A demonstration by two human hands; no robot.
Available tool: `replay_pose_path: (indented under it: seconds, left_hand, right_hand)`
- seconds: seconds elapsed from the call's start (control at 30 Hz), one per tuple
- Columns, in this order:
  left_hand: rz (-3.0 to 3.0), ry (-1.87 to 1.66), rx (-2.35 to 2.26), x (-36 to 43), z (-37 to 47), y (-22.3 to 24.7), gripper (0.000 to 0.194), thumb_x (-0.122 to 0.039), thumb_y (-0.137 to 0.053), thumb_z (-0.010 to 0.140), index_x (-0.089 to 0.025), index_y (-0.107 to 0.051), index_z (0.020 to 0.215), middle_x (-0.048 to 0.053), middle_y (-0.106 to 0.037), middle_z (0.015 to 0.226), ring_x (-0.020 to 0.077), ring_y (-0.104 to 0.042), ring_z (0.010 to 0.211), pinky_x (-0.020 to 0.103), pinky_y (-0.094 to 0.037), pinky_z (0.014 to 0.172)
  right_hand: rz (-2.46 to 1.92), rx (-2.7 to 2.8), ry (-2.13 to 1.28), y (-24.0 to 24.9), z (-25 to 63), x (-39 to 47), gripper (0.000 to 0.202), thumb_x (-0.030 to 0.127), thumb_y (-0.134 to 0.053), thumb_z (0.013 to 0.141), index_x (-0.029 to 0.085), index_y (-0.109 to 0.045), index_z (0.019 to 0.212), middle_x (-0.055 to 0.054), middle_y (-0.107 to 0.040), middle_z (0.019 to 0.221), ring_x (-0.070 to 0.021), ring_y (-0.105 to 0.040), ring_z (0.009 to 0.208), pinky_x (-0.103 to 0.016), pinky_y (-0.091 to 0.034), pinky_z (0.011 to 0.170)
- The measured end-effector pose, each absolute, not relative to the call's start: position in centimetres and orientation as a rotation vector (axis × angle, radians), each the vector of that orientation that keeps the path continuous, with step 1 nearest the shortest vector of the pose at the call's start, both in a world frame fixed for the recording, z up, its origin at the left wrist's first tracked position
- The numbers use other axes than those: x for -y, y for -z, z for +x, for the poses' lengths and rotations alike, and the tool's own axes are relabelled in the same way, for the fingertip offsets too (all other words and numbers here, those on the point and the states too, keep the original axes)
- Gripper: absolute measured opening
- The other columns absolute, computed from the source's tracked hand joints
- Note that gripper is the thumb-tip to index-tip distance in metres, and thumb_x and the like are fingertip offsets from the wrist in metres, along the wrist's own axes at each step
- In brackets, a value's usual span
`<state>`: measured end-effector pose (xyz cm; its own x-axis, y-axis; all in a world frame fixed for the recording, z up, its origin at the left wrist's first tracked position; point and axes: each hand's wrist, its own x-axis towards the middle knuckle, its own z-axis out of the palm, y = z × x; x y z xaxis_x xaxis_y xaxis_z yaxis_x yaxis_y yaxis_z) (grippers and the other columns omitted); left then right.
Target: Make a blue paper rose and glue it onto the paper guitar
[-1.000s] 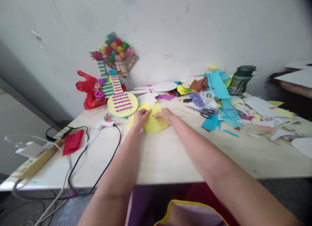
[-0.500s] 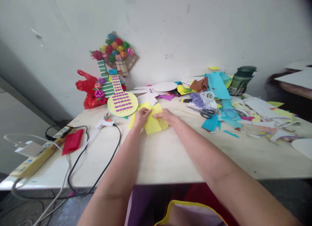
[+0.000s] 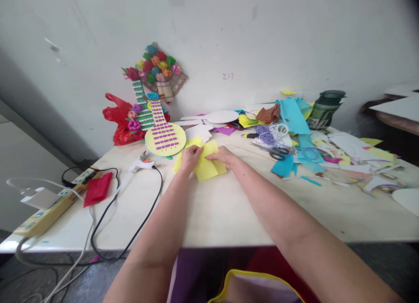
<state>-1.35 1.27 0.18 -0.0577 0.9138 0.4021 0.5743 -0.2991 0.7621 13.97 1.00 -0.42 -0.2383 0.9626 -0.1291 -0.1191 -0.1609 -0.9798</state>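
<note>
A sheet of yellow crepe paper (image 3: 207, 167) with fold lines lies between my hands, low over the table. My left hand (image 3: 191, 158) is closed, its thumb and fingers pinching the paper near the middle. From the other side my right hand (image 3: 224, 157) grips the paper's right part, thumb on top and the other fingers mostly hidden. More yellow paper shows to the left, under my left hand. Just behind it stands a round yellow guitar-shaped craft (image 3: 165, 139) with purple strips.
On the left are a glue gun (image 3: 140, 164) with its cord, a red paper packet (image 3: 98, 188) and a power strip (image 3: 49, 211). Scissors (image 3: 278, 152), string (image 3: 264, 135), blue crepe paper (image 3: 294, 115) and scraps cover the right. A green bottle (image 3: 325, 109) stands at the back.
Both hands keep almost the same hold on the yellow paper. The view has shifted very slightly.
</note>
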Motion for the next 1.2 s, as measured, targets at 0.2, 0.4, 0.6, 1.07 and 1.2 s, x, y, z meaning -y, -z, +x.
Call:
replay_pose_path:
  seconds: [0.2,0.4,0.6,1.07,1.2]
  left_hand:
    - [1.888,-1.336,-1.564,-1.6,-1.1,-0.1,0.025,-0.038,-0.053,0.073,-0.017,-0.055,0.061,-0.001,-0.05,0.053,0.0112,-0.042,0.053,0.023,-0.029,0.051]
    - [1.726,-1.346,-1.483,-1.5,-1.1,0.0,0.028,-0.044,-0.052,0.073,-0.017,-0.055,0.066,-0.003,-0.044,0.051,0.0095,-0.037,0.048,0.022,-0.028,0.046]
    - [1.732,-1.248,-1.4,-0.7,-1.4,-0.5,0.038,-0.051,-0.052,0.072,-0.017,-0.048,0.057,-0.003,-0.041,0.051,0.0085,-0.035,0.049,0.021,-0.026,0.046]
    - [1.635,-1.21,-1.297,-1.1,-1.8,0.0,0.036,-0.052,-0.054,0.071,-0.016,-0.053,0.067,-0.002,-0.048,0.055,0.0092,-0.043,0.05,0.021,-0.031,0.046]
    - [1.656,-1.208,-1.32,-1.2,-2.0,0.1,0.035,-0.05,-0.052,0.073,-0.016,-0.053,0.066,-0.002,-0.047,0.055,0.0096,-0.043,0.05,0.021,-0.03,0.045]
  right_hand:
    - [-1.074,1.2,-1.552,0.3,13.9,-0.9,0.028,0.013,-0.078,0.05,0.012,-0.065,0.075,-0.008,-0.07,0.076,-0.022,-0.065,0.067,-0.032,-0.055,0.06]
    - [-1.048,1.18,-1.586,0.4,13.9,-1.0,0.027,0.011,-0.076,0.051,0.011,-0.065,0.075,-0.007,-0.07,0.074,-0.0216,-0.065,0.065,-0.033,-0.055,0.061]
    - [-1.055,1.202,-1.649,0.4,14.0,-0.7,0.027,0.01,-0.077,0.048,0.011,-0.065,0.072,-0.006,-0.069,0.067,-0.021,-0.064,0.06,-0.033,-0.055,0.059]
    - [-0.992,1.228,-1.614,0.6,14.9,-1.1,0.016,0.025,-0.074,0.06,0.014,-0.062,0.064,-0.005,-0.068,0.064,-0.0166,-0.063,0.06,-0.027,-0.051,0.059]
    - [-0.972,1.236,-1.578,0.6,15.0,-1.1,0.018,0.027,-0.073,0.06,0.015,-0.061,0.061,-0.003,-0.067,0.061,-0.0159,-0.062,0.059,-0.026,-0.05,0.058]
